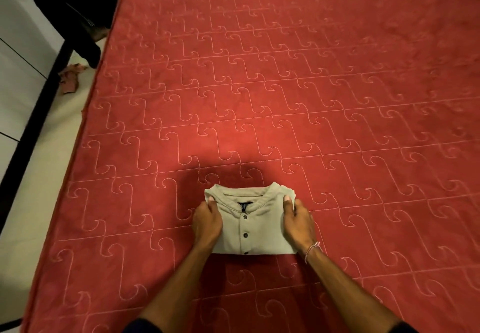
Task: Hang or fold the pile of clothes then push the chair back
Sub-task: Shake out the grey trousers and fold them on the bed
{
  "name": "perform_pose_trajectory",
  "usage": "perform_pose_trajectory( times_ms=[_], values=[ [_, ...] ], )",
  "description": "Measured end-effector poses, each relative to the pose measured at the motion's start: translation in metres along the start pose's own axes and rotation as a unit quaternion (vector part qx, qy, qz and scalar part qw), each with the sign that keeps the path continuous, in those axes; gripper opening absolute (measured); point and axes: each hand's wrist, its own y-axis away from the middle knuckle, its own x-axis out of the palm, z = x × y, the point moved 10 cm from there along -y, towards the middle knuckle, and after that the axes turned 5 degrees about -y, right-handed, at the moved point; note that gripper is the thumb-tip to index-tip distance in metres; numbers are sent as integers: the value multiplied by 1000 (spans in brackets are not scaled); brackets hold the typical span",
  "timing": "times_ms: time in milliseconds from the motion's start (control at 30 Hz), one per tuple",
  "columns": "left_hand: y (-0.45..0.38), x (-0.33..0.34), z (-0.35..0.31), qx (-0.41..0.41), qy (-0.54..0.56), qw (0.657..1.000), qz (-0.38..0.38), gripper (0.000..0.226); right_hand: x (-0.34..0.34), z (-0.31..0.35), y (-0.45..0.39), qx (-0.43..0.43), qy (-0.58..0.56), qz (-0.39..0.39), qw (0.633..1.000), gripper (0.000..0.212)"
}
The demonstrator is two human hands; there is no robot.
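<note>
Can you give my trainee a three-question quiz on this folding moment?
1. True or false: the shirt lies folded on the red mattress with its collar away from the person.
2. Which wrist wears a bracelet? A) left B) right C) neither
3. Fill in: the left hand and right hand each grip one ____ of the shirt.

Key: 1 true; 2 B; 3 side
</note>
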Motion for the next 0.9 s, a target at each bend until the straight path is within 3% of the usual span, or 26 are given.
perform_pose_trajectory(
  times_ms=[333, 533, 667, 900],
  values=[
    [22, -94, -15, -11, 173, 984, 31, 53, -34, 129, 57, -115, -54, -9, 992, 37],
    [69, -192, -29, -34, 265, 961, 73, 33, -52, 223, 124, -141, -79, 61, 985, 30],
    [113, -287, -27, -17, 287, 957, 39, 25, -45, 287, 183, -174, -110, 93, 974, 25],
    [169, -427, 22, 4, 244, 965, -98, 24, -5, 377, 271, -239, -110, 154, 952, 26]
  ],
)
